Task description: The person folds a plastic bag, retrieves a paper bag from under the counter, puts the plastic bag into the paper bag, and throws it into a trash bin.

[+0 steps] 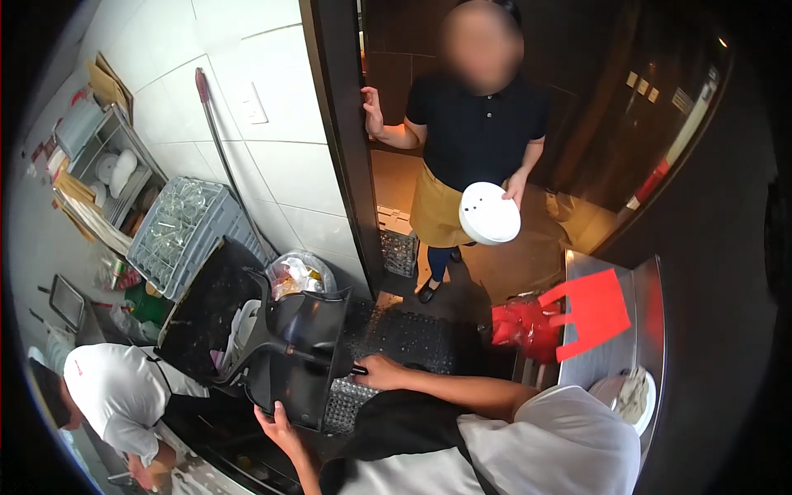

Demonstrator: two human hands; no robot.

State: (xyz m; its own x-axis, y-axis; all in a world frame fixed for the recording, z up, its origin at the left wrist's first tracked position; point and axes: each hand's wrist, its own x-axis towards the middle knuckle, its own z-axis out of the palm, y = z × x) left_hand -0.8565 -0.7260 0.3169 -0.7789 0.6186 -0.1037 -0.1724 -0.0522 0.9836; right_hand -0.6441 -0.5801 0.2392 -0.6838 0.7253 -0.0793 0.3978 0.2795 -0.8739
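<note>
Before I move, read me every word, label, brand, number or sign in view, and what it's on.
No text is readable.
Red mark on the co-worker's white top: too small to read.
Pale label-like patch on the dark wall: too blurred.
White bowl: dark specks, no legible text.
Black container: no legible text.

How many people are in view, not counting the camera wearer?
2. One person stands by the dark door frame, holding a white dish; the second person bends over at lower left. Anyone beyond the dark rim would be hidden.
</note>
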